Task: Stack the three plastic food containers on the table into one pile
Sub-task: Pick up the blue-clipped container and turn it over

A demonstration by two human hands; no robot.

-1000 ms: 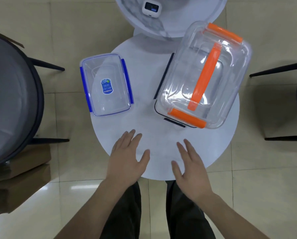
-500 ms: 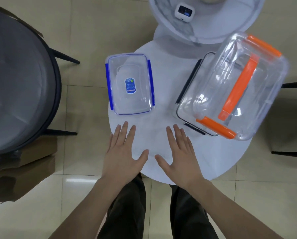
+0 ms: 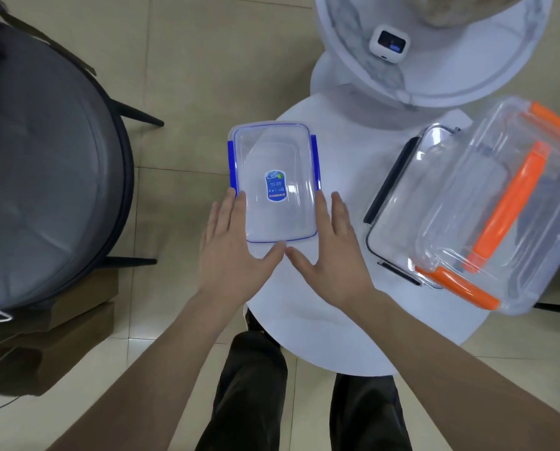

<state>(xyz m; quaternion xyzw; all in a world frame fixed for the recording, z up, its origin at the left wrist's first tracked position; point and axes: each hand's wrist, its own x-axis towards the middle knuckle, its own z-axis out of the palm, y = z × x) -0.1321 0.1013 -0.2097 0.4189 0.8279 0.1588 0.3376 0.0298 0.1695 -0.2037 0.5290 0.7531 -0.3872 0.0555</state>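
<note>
A small clear container with blue clips (image 3: 273,180) lies on the left part of the round white table (image 3: 337,320). My left hand (image 3: 231,245) lies along its left side and my right hand (image 3: 332,245) along its right side, fingers spread, thumbs nearly meeting below its near edge. Whether they grip it is unclear. To the right, a big clear container with orange handle and clips (image 3: 506,209) sits on top of a black-clipped container (image 3: 392,196), overhanging the table's right edge.
A dark grey round chair (image 3: 44,177) stands to the left, with brown cardboard (image 3: 44,340) on the floor under it. A second white round table (image 3: 434,53) with a small white device (image 3: 389,43) stands behind. Dark chair legs (image 3: 558,309) show at the right.
Both hands have moved forward from the table's near edge to either side of the blue-clipped container. The view has shifted, so everything appears further right.
</note>
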